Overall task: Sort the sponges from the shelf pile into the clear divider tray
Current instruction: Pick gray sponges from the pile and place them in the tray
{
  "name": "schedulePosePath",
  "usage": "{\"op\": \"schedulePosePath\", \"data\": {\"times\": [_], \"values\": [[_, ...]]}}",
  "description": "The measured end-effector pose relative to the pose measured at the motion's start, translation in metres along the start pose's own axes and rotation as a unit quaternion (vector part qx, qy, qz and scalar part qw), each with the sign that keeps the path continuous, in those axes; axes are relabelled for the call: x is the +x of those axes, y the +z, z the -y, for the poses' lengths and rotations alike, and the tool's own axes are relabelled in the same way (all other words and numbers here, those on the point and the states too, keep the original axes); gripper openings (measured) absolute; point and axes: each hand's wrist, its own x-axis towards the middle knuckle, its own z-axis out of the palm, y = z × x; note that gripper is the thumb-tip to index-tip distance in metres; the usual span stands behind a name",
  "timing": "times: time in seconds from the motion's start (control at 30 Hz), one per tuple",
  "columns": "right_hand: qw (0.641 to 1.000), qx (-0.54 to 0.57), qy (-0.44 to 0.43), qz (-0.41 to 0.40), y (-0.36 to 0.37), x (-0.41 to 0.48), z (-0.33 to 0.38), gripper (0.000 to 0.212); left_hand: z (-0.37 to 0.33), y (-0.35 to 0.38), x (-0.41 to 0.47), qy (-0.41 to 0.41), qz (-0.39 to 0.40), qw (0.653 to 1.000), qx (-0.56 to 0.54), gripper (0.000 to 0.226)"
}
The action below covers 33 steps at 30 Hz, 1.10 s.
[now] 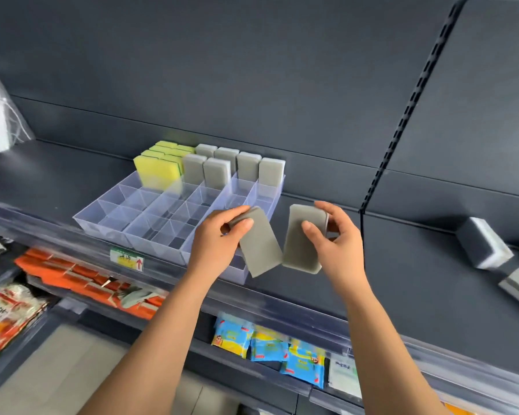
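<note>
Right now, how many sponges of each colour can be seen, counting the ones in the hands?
Grey sponges: 10 (6 in tray, 1 in left hand, 1 in right hand, 2 loose on shelf)
Yellow sponges: at least 5, packed tight
Total: at least 15

Left grip [219,244] pinches one sponge [261,253], right grip [339,244] another sponge [300,253].

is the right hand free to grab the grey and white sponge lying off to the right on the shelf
Probably not yet: the right hand grips a grey sponge. Nothing shows on the shelf between it and the loose sponge, so the way itself looks free.
</note>
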Motion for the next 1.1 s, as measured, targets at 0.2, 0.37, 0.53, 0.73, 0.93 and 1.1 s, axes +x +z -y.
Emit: {"op": "schedulePosePath", "data": {"times": [0.2,0.37,0.53,0.73,0.93,1.1], "values": [[1.000,0.006,-0.010,-0.004,0.043,0.053,0.005,0.031,0.007,-0.021,0.062,0.012,0.012,1.000,0.011,0.030],[1.000,0.006,-0.025,-0.008,0.070,0.097,0.008,0.031,0.009,-0.029,0.115,0.039,0.009,0.999,0.019,0.034],[0.999,-0.028,-0.033,-0.027,0.088,0.130,0.004,0.031,0.013,-0.032,0.153,0.087,-0.019,0.993,0.078,0.034],[0.998,-0.060,-0.025,-0.014,0.109,0.149,-0.014,0.036,0.020,-0.030,0.183,0.159,-0.023,0.978,0.136,0.033],[0.994,-0.106,-0.007,0.000,0.119,0.151,-0.029,0.035,0.028,-0.024,0.202,0.202,0.038,0.965,0.163,0.034],[0.973,-0.222,-0.065,0.009,0.123,0.156,-0.033,0.037,0.031,-0.022,0.214,0.218,0.078,0.958,0.168,0.031]]}}
